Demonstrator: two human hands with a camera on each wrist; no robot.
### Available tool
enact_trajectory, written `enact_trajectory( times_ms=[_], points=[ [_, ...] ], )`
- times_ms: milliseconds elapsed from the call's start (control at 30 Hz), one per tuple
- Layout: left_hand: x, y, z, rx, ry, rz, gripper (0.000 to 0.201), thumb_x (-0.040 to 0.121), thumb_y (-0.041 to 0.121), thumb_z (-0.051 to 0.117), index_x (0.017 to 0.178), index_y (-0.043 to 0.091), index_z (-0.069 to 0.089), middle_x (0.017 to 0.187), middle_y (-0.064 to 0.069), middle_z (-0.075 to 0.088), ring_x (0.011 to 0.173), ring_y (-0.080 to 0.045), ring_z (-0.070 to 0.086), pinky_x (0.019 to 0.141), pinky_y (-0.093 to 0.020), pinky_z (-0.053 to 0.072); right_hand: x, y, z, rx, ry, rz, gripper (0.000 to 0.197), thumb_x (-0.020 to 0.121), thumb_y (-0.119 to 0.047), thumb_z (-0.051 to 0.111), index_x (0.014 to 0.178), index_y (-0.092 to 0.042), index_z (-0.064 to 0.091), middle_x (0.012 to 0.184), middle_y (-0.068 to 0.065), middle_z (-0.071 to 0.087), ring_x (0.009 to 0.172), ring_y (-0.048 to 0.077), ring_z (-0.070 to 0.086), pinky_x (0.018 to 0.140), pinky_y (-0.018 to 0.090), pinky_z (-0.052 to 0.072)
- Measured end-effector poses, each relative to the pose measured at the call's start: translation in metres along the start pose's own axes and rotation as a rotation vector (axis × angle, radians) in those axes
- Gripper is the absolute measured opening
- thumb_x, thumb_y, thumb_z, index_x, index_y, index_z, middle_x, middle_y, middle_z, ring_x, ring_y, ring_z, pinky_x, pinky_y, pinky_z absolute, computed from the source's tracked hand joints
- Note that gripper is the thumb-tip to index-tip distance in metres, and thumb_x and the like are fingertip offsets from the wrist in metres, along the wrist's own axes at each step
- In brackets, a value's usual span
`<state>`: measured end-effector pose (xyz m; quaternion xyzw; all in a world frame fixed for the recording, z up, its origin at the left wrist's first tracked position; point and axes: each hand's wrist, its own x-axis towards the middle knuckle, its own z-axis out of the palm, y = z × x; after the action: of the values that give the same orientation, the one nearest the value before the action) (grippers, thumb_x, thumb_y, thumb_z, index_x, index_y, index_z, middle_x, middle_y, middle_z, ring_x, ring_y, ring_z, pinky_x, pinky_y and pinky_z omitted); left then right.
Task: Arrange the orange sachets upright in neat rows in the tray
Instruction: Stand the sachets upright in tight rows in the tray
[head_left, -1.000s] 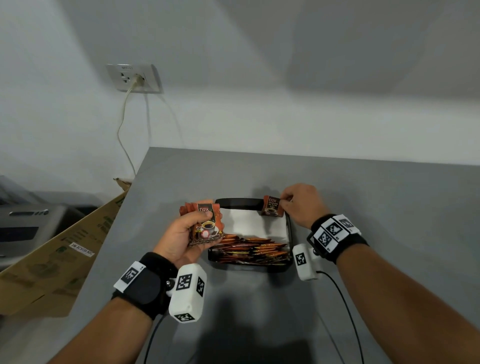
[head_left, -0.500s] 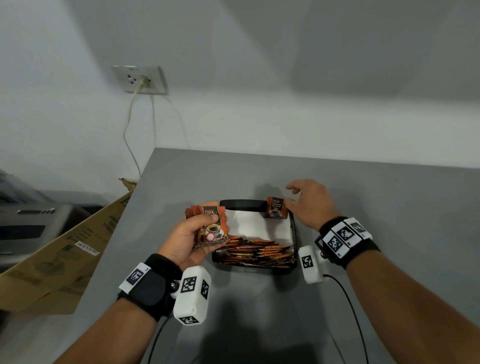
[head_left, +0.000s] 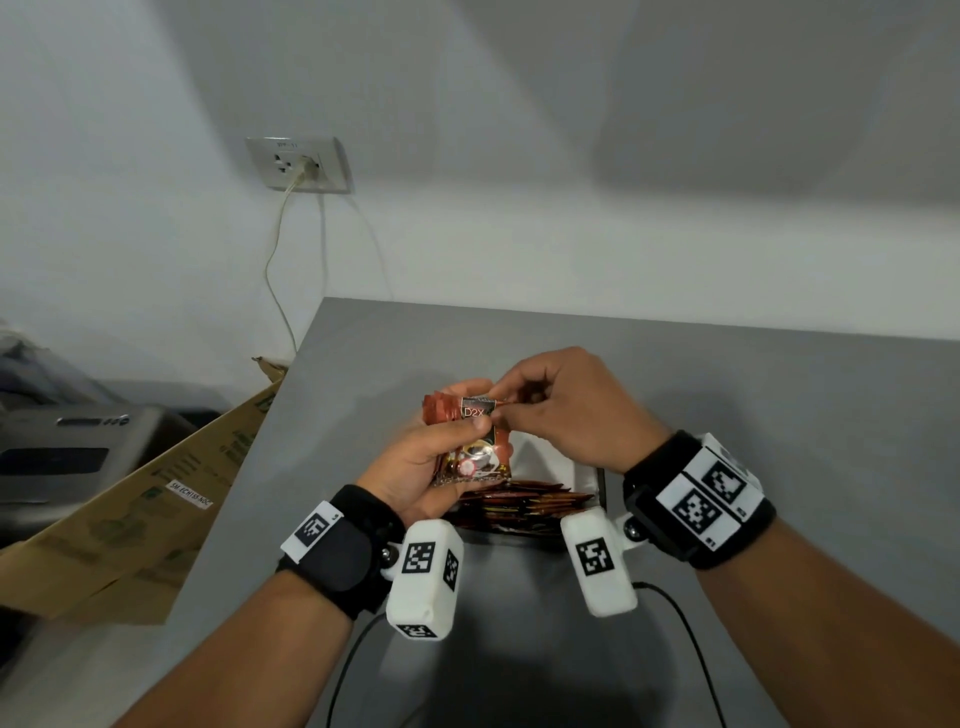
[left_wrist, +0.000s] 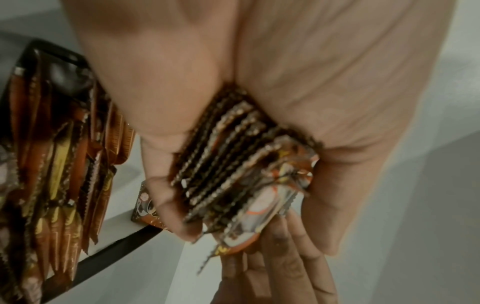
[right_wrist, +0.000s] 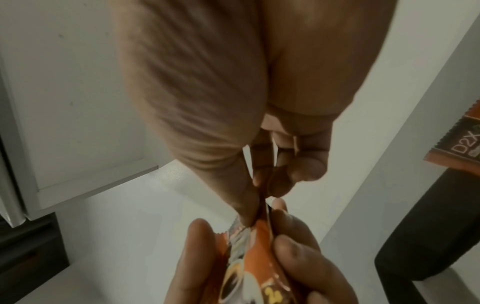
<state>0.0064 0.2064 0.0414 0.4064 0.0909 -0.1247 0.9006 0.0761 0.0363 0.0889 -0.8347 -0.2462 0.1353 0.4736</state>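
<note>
My left hand (head_left: 470, 405) grips a stack of orange sachets (head_left: 475, 457) upright above the tray's left side; the left wrist view shows their serrated edges (left_wrist: 233, 164) fanned in the palm. My right hand (head_left: 501, 402) pinches the top edge of one sachet in that stack, thumb against fingertips (right_wrist: 259, 197). The black tray (head_left: 600, 486) sits below, largely hidden by both hands. A row of sachets (head_left: 524, 506) stands packed along its near side. One single sachet (left_wrist: 145, 205) stands at the tray's far end, also seen as the lone sachet (right_wrist: 462, 144).
The grey table's left edge (head_left: 270, 431) runs close to my left hand. Beyond it lie a cardboard box (head_left: 130, 509) and a grey machine (head_left: 62, 447). A wall socket (head_left: 298, 166) with a cable hangs behind. Camera cables (head_left: 680, 618) trail toward me.
My right hand let go of the single sachet at the tray's far right corner, moved left to the stack, and now pinches a sachet there. My left hand kept its hold on the stack.
</note>
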Motion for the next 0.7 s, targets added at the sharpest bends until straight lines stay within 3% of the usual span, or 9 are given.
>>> enact_trajectory(
  times_ms=[133, 267, 367, 433, 500, 600, 700],
  points=[
    [0.0, -0.001, -0.003, -0.014, 0.032, 0.014, 0.102, 0.047, 0.024, 0.099, 0.135, 0.006, 0.052, 0.102, -0.016, 0.067, 0.082, -0.029, 0.07, 0.07, -0.042, 0.061, 0.002, -0.005, -0.003, -0.033, -0.015, -0.002, 0.007, 0.084, -0.012, 0.078, 0.084, -0.02, 0.079, 0.067, -0.014, 0.069, 0.058, -0.004, 0.06, 0.059, 0.01, 0.045],
    [-0.001, 0.001, -0.016, -0.019, 0.145, 0.056, 0.074, 0.061, 0.025, 0.091, 0.126, 0.014, 0.058, 0.103, -0.016, 0.069, 0.085, -0.028, 0.071, 0.069, -0.041, 0.06, 0.012, -0.003, -0.02, -0.089, 0.093, 0.044, 0.009, 0.083, -0.015, 0.077, 0.079, -0.024, 0.075, 0.076, -0.011, 0.073, 0.071, 0.002, 0.066, 0.069, 0.018, 0.053],
    [-0.002, 0.005, -0.028, 0.007, 0.275, 0.091, 0.059, 0.071, 0.022, 0.076, 0.127, 0.015, 0.056, 0.097, -0.01, 0.069, 0.079, -0.022, 0.07, 0.069, -0.037, 0.059, 0.024, 0.009, -0.03, -0.265, 0.134, 0.072, 0.013, 0.086, -0.013, 0.07, 0.083, -0.025, 0.074, 0.081, -0.014, 0.071, 0.076, 0.0, 0.066, 0.064, 0.007, 0.048],
    [-0.003, 0.006, -0.034, 0.041, 0.297, 0.098, 0.057, 0.071, 0.021, 0.075, 0.124, 0.016, 0.057, 0.091, -0.007, 0.071, 0.078, -0.02, 0.071, 0.072, -0.037, 0.058, 0.033, 0.023, -0.028, -0.395, 0.087, 0.102, 0.014, 0.089, -0.011, 0.065, 0.087, -0.022, 0.074, 0.086, -0.012, 0.069, 0.075, 0.001, 0.064, 0.058, 0.007, 0.044],
    [-0.002, 0.007, -0.038, 0.062, 0.3, 0.097, 0.056, 0.07, 0.019, 0.075, 0.123, 0.017, 0.057, 0.089, -0.006, 0.072, 0.078, -0.02, 0.071, 0.071, -0.037, 0.058, 0.039, 0.036, -0.021, -0.49, 0.025, 0.146, 0.017, 0.09, -0.009, 0.061, 0.089, -0.02, 0.074, 0.092, -0.006, 0.068, 0.068, 0.004, 0.063, 0.056, 0.014, 0.048],
    [-0.002, 0.007, -0.041, 0.07, 0.288, 0.094, 0.052, 0.069, 0.016, 0.075, 0.118, 0.018, 0.059, 0.087, -0.006, 0.072, 0.076, -0.021, 0.07, 0.068, -0.035, 0.059, 0.046, 0.049, -0.011, -0.574, -0.027, 0.196, 0.019, 0.086, -0.006, 0.06, 0.086, -0.019, 0.074, 0.092, 0.0, 0.07, 0.065, 0.012, 0.063, 0.065, 0.034, 0.06],
    [-0.002, 0.006, -0.044, 0.072, 0.281, 0.09, 0.047, 0.067, 0.015, 0.074, 0.112, 0.019, 0.061, 0.087, -0.007, 0.071, 0.073, -0.021, 0.07, 0.065, -0.034, 0.06, 0.049, 0.054, -0.004, -0.619, -0.05, 0.211, 0.019, 0.084, -0.005, 0.06, 0.085, -0.016, 0.075, 0.092, 0.004, 0.071, 0.074, 0.019, 0.066, 0.07, 0.039, 0.061]
  ],
)
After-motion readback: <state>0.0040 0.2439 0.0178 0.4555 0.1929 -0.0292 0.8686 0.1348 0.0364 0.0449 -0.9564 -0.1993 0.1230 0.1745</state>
